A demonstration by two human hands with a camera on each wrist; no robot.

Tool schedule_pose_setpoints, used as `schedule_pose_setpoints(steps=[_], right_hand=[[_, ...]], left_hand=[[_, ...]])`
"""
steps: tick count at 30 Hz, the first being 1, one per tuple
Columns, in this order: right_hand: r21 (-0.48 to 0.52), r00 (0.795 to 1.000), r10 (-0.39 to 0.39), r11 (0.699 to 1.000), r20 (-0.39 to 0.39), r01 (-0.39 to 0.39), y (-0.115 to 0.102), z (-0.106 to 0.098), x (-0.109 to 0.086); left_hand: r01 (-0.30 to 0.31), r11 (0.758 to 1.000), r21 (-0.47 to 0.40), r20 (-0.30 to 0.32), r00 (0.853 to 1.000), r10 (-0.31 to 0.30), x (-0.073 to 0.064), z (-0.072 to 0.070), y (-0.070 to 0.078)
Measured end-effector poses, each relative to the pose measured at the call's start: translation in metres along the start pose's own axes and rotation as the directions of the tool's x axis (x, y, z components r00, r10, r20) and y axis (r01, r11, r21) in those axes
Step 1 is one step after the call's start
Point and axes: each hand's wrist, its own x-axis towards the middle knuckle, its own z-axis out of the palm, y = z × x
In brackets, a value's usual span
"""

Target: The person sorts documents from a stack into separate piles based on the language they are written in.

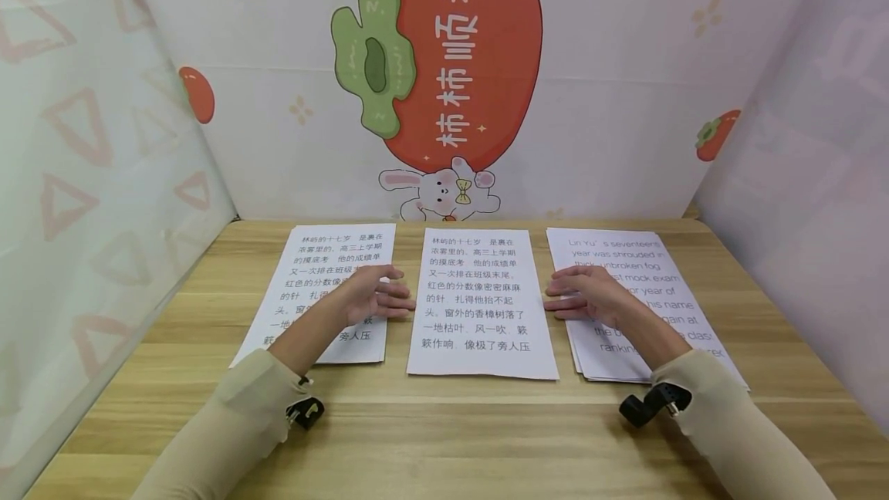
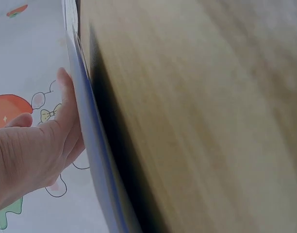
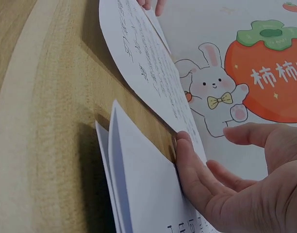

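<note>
A printed Chinese sheet (image 1: 479, 307) lies in the middle of the table, between my two hands. My left hand (image 1: 368, 299) rests over the right part of a left pile of Chinese pages (image 1: 333, 253), its fingertips right at the middle sheet's left edge. From the other side, my right hand (image 1: 590, 295) lies over a right pile of English pages (image 1: 625, 249), fingertips at the middle sheet's right edge. Both hands have loosely extended fingers and grip nothing. In the right wrist view, the near corners of the right pile (image 3: 143, 179) lift and fan apart beside the right hand (image 3: 245, 189).
The wooden table (image 1: 444, 438) runs to a printed backdrop (image 1: 597, 153) with a large persimmon and a rabbit. Cloth side walls (image 1: 83, 199) stand at left and right. Black wrist mounts (image 1: 305, 411) hang below both sleeves.
</note>
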Motion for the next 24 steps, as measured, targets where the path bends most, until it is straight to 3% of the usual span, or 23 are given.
schedule_pose_setpoints(steps=[17,21,24], right_hand=[[-0.109,0.997,-0.077,0.991,-0.004,0.076,0.001,0.008,0.004],[-0.102,0.995,-0.097,0.99,0.02,0.098,0.002,0.009,0.005],[-0.081,0.994,-0.102,0.991,0.049,0.105,0.002,0.011,0.006]], left_hand=[[-0.023,1.0,0.016,0.064,0.998,0.022,0.002,0.01,0.002],[-0.021,0.998,0.057,0.022,1.0,0.02,0.004,0.011,0.005],[-0.013,0.991,0.134,-0.061,0.998,0.021,0.006,0.01,0.008]])
